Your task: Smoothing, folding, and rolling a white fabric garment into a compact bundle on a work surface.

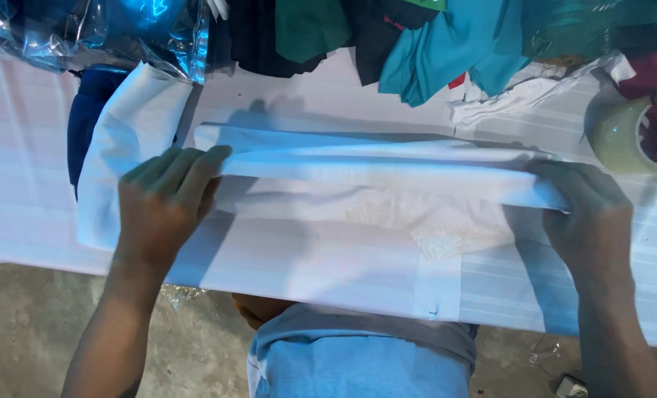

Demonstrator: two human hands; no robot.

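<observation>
White cloth, a long folded garment of thin fabric [372, 173], lies across the middle of the frame on the pale striped surface [19, 206], with a faint cream pattern showing on its lower layer. Nearest the camera, at the bottom centre, sits the person's grey-blue shirt [358, 361] above a bare concrete floor [26, 339]. Left hand [162, 203] presses on the garment's left end, fingers [196, 166] curled over the folded edge and gripping it. Right hand [590, 217] holds the right end, fingers closed on the fold there. Just beyond the right hand, a roll of clear tape [627, 136] rests on the surface. Farther back, along the top, lie teal and dark clothes [446, 44] and, in the upper left, crinkled clear plastic bags [92, 33].
</observation>
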